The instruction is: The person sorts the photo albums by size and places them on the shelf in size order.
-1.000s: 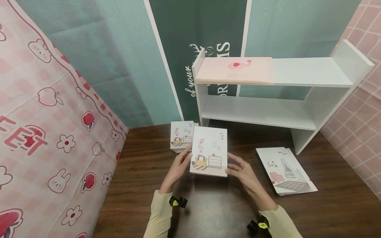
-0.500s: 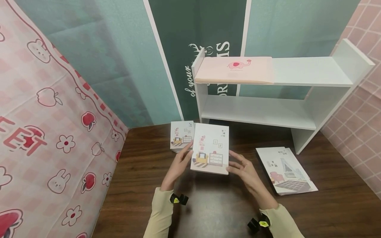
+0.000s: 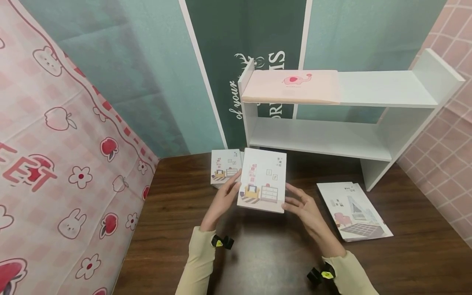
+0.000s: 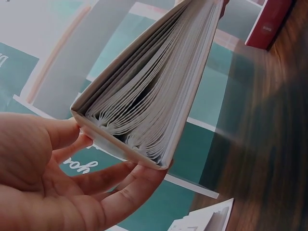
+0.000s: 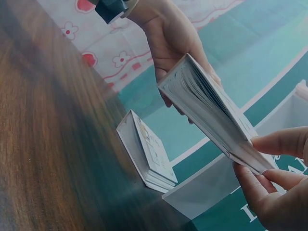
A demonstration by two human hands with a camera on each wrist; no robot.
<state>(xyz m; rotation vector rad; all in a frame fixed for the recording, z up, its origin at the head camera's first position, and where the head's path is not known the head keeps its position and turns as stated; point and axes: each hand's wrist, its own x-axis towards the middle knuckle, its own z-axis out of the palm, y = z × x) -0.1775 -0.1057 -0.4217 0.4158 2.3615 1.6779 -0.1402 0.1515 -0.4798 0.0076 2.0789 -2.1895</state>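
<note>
In the head view, a thick white photo album [image 3: 263,178] with a drawn armchair and dresser on its cover is held up off the table between both hands. My left hand [image 3: 223,198] grips its left edge, the spine; the left wrist view shows thumb and fingers [image 4: 130,192] around the spine, with the leaves fanned inside. My right hand [image 3: 304,211] pinches the opposite, loose edge near the lower corner, thumb on one cover and fingers on the other, as the right wrist view shows. Behind the left hand a smaller album [image 3: 225,164] with a matching picture lies on the table.
A white two-level shelf [image 3: 321,137] stands at the back, a pink elephant-print book [image 3: 295,87] on its top board. Another white album [image 3: 355,213] with a pink chair picture lies on the dark wooden table [image 3: 166,246] at right. A printed pink cloth [image 3: 73,143] hangs at left.
Both hands have raised the album slightly away from me and to the right, turning it a little clockwise. The other albums and the shelf have stayed put.
</note>
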